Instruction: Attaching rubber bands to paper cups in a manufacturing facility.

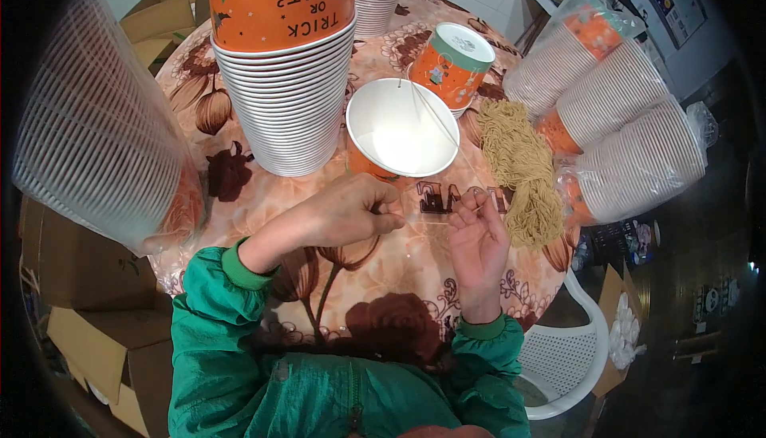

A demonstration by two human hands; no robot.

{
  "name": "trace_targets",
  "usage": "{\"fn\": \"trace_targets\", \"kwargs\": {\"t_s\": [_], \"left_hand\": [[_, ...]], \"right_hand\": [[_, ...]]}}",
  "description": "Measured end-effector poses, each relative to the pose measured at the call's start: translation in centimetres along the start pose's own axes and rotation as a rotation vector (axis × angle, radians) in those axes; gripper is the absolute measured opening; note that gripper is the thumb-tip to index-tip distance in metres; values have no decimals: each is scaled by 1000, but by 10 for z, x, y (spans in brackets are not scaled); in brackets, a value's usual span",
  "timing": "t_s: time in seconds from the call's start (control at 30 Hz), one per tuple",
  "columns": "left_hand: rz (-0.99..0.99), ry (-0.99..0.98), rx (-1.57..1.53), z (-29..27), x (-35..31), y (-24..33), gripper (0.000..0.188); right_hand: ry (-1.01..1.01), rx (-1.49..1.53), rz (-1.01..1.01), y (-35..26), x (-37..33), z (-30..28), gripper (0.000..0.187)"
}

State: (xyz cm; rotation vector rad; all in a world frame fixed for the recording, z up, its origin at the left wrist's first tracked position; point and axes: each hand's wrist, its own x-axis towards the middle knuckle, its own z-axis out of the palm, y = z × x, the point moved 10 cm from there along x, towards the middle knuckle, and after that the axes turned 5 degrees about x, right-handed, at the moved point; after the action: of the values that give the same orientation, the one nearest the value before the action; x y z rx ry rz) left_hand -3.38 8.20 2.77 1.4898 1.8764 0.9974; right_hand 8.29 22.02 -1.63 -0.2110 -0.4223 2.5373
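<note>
A white-lined paper bucket (pixel 401 136) with an orange outside lies tilted in front of me, its mouth turned toward me. A thin tan string (pixel 437 112) runs from its far rim down to my right hand (pixel 479 238), which is palm up and pinches it between thumb and fingers. My left hand (pixel 343 211) is just below the bucket's near side, back of the hand up. Its thumb and forefinger are pinched together, with a faint strand stretching from them toward the right hand. Beside the bucket lies a skein of tan string (pixel 523 175).
A tall stack of nested buckets (pixel 279 103) stands left of centre; an upturned orange bucket (pixel 452 67) sits behind. Plastic-wrapped bucket stacks (pixel 100 119) flank the left, others (pixel 638 159) the right. Cardboard boxes (pixel 104 350) and a white chair (pixel 566 354) border the flowered table (pixel 383 310).
</note>
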Motion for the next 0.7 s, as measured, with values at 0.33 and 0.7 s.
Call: {"fn": "trace_targets", "kwargs": {"t_s": [0.33,0.7], "left_hand": [[-16,102,197,-4,-3,3,17],[-52,158,111,-1,-1,5,21]], "right_hand": [[79,-1016,-318,-22,7,-9,24],[-501,-1633,-688,40,-42,61,35]]}}
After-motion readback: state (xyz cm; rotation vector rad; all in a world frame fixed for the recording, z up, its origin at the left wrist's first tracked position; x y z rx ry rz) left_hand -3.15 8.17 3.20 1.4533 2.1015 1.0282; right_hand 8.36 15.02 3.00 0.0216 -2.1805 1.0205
